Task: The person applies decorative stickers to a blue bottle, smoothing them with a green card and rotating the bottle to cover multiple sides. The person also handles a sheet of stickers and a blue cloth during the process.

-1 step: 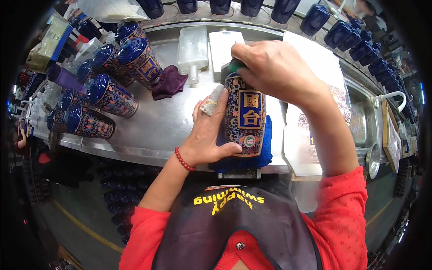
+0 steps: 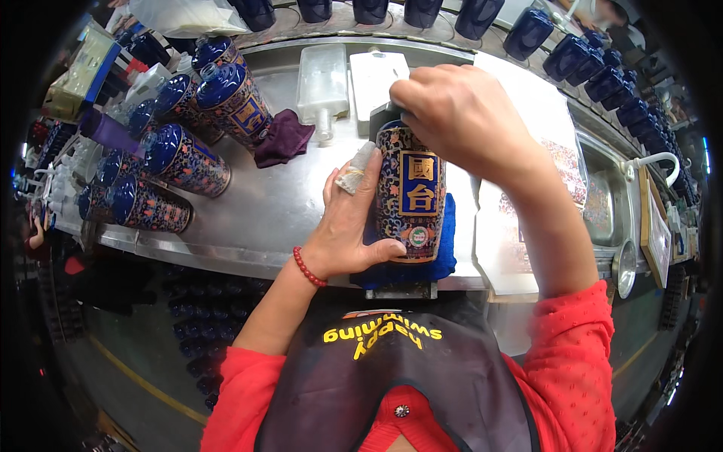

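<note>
at upper left, glossy dark-blue floral bottles (image 2: 188,162) cluster beside a crumpled dark-purple cloth (image 2: 285,139). at centre, the left hand (image 2: 340,226), fingers extended and thumb across the front, grips a dark-blue, gold-lettered cylindrical bottle (image 2: 413,194) against a bright-blue cloth (image 2: 449,241). at upper right of centre, the right hand (image 2: 456,113) curls over its top; what the fingers hold cannot be told.
</note>
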The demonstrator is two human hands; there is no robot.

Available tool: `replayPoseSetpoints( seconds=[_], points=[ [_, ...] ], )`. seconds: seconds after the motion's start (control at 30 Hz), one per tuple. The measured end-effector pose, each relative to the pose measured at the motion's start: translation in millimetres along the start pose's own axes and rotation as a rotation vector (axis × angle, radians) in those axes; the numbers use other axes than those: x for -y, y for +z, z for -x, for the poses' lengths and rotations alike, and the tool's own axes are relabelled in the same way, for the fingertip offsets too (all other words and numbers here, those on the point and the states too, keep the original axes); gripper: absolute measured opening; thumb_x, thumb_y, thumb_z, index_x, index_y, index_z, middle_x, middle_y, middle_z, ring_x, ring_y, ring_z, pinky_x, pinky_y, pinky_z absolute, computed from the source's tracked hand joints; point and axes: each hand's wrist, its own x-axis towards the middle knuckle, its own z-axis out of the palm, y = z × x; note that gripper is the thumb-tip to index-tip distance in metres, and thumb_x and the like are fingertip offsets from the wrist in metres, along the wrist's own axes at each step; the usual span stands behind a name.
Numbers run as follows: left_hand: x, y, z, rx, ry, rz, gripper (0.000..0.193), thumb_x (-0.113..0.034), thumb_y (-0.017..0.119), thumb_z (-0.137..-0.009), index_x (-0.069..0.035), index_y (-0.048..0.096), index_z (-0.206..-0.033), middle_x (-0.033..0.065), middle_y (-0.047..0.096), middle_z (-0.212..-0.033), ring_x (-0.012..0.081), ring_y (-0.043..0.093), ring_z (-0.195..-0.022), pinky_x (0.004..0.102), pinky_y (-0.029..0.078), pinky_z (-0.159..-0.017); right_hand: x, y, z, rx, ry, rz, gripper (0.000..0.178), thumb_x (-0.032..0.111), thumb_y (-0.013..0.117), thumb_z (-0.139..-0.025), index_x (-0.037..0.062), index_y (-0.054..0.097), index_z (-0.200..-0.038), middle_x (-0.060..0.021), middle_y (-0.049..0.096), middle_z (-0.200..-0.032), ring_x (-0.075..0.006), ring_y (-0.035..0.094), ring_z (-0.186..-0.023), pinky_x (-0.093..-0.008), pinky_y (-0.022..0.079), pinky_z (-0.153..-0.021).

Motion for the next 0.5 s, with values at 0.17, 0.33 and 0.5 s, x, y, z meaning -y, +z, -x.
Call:
replayPoseSetpoints(
  seconds=[0.17,0.33,0.5],
  points=[
    [7.9,4.0,2.4,0.011,-0.005,0.037,0.128,-0.079,0.064,-0.080,0.002,0.010,-0.163,0.0310,0.029,-0.160,0.0457,0.024,-0.151,0.0573,0.006,-0.122,45.6,-18.7,67.7,0.054,-0.121,-0.237,0.017,0.021,0.074,-0.073,0.0161,0.064,-0.085,-0.0003,0.049,-0.081,-0.0196,0.057,-0.079,-0.0381,0.043,-0.073],
    [10.0,6.6,0.5,0.015,0.024,0.087,0.133,-0.083,0.061,-0.079,0.007,0.008,-0.162,0.0312,0.031,-0.159,0.0444,0.029,-0.149,0.0554,0.008,-0.122,16.9,0.2,93.6,-0.111,0.280,-0.830,0.030,0.004,0.081,-0.071,0.0109,0.074,-0.099,-0.0034,0.063,-0.085,-0.0246,0.064,-0.084,-0.0393,0.049,-0.074],
    [9.4,5.7,0.0,-0.013,0.021,0.111,0.130,-0.085,0.054,-0.082,0.009,0.012,-0.161,0.0308,0.035,-0.156,0.0437,0.032,-0.146,0.0519,0.016,-0.122,29.7,5.1,116.8,-0.271,0.003,-0.540,0.035,0.011,0.084,-0.070,0.0136,0.075,-0.103,-0.0047,0.063,-0.093,-0.0259,0.060,-0.082,-0.0408,0.044,-0.073]
  ],
)
